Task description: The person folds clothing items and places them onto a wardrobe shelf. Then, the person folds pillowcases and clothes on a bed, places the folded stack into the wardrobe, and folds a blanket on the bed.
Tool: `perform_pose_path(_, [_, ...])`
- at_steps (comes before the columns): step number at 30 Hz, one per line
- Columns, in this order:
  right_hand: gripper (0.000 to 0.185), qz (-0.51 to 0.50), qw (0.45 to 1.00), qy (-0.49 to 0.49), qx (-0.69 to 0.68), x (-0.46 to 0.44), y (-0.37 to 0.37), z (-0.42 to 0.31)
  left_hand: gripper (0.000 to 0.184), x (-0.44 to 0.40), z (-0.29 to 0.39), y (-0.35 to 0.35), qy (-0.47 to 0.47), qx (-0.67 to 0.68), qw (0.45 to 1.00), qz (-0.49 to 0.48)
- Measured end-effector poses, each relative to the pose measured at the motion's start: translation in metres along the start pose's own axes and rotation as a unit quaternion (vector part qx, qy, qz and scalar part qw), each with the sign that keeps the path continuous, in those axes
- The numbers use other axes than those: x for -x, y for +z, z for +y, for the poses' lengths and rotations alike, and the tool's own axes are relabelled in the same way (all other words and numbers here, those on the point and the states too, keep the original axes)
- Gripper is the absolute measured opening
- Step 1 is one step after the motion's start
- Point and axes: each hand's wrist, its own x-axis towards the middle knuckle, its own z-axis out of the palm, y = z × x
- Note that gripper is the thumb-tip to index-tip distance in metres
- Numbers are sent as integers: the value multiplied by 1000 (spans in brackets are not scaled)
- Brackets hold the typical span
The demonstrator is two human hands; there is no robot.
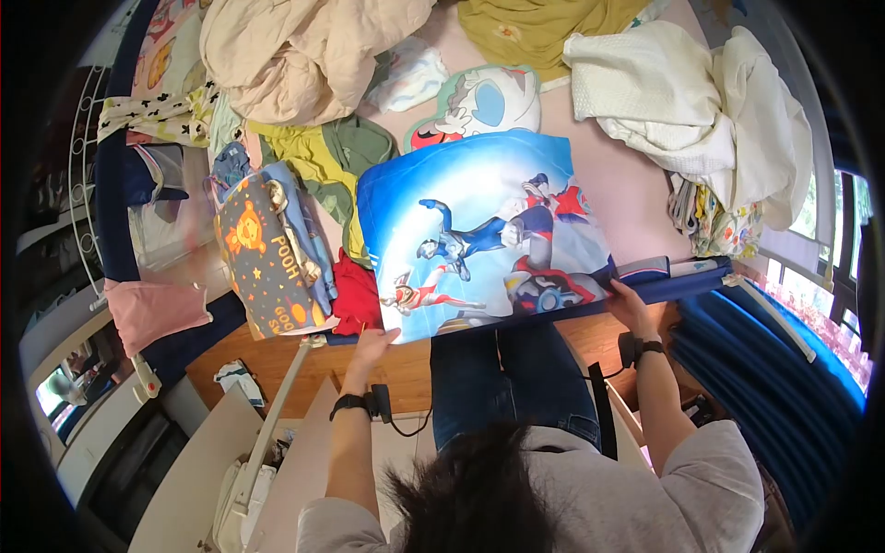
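A blue and white cloth (461,221) printed with costumed figures lies spread out at the front edge of the bed. My left hand (373,346) pinches its near left corner. At the near right corner, my right hand (630,307) grips the cloth, the fingertips partly hidden. Left of the cloth are a red cloth (355,297) and a folded dark grey item (263,253) with orange "POOH" print. Just beyond its far edge rests a cushion-like item (493,101) with a cartoon figure.
The pink bed sheet (636,212) holds a beige blanket (277,60), an olive cloth (535,32), a white blanket (645,97) and yellow-green clothes (309,161). A pink cloth (157,316) hangs at the left corner. White rails (272,424) stand near the bed's front edge.
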Motion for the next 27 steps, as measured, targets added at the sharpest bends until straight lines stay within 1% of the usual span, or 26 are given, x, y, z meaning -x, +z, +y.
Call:
perform_pose_path(1, [12, -8, 1000, -22, -8, 10, 8, -5, 40, -2, -12, 0, -3, 99, 995, 3])
perform_pose_path(2, [13, -16, 999, -44, -18, 22, 24, -10, 34, 0, -15, 1, 21, 139, 989, 37])
perform_pose_path(3, [16, 2, 997, -75, -37, 31, 50, -13, 29, 4, -14, 4, 45, 177, 981, 71])
perform_pose_path(6, [19, -18, 970, -236, 63, 20, 103, -17, 23, 28, 4, 12, 145, 284, 937, 142])
perform_pose_path(8, [23, -43, 942, -282, 174, 32, 173, -11, 21, 50, 29, 18, 229, 334, 898, 171])
perform_pose_path(9, [24, -71, 916, -287, 272, 46, 213, -3, 30, 46, 28, 23, 291, 329, 881, 174])
perform_pose_path(10, [25, -97, 878, -290, 368, 53, 250, 11, 36, 63, 50, 24, 290, 339, 881, 156])
perform_pose_path(11, [29, -148, 847, -297, 416, 52, 276, 39, 42, 96, 90, 24, 291, 350, 880, 138])
perform_pose_path(12, [31, -216, 710, -435, 510, 66, 311, 57, 48, 114, 114, 28, 293, 362, 877, 119])
perform_pose_path(13, [31, -283, 766, -370, 443, 67, 330, 87, 55, 114, 121, 36, 313, 387, 863, 91])
perform_pose_path(14, [30, -317, 740, -324, 496, 81, 348, 101, 62, 114, 126, 41, 333, 410, 846, 64])
perform_pose_path(15, [32, -351, 645, -420, 534, 70, 350, 126, 60, 116, 130, 44, 323, 454, 830, 18])
perform_pose_path(16, [31, -386, 663, -360, 531, 81, 355, 141, 46, 122, 130, 45, 274, 522, 807, -38])
perform_pose_path(18, [32, -400, 629, -327, 581, 82, 353, 158, 29, 113, 111, 48, 251, 613, 739, -124])
perform_pose_path(19, [35, -414, 641, -315, 565, 81, 351, 157, 32, 109, 106, 47, 233, 696, 639, -230])
perform_pose_path(21, [39, -436, 666, -291, 531, 83, 340, 147, 33, 128, 127, 44, 190, 662, 699, -193])
perform_pose_path(22, [46, -441, 690, -235, 524, 81, 332, 142, 33, 134, 133, 44, 166, 643, 727, -174])
perform_pose_path(23, [46, -415, 711, -245, 512, 78, 323, 135, 29, 114, 113, 53, 169, 604, 769, -126])
perform_pose_path(24, [46, -390, 729, -254, 501, 73, 314, 126, 24, 119, 127, 50, 134, 556, 813, -108])
perform_pose_path(26, [52, -218, 804, -298, 466, 29, 275, 122, 25, 122, 142, 47, 135, 585, 785, -152])
perform_pose_path(27, [52, -145, 846, -270, 436, 13, 261, 115, 26, 125, 148, 44, 150, 607, 758, -183])
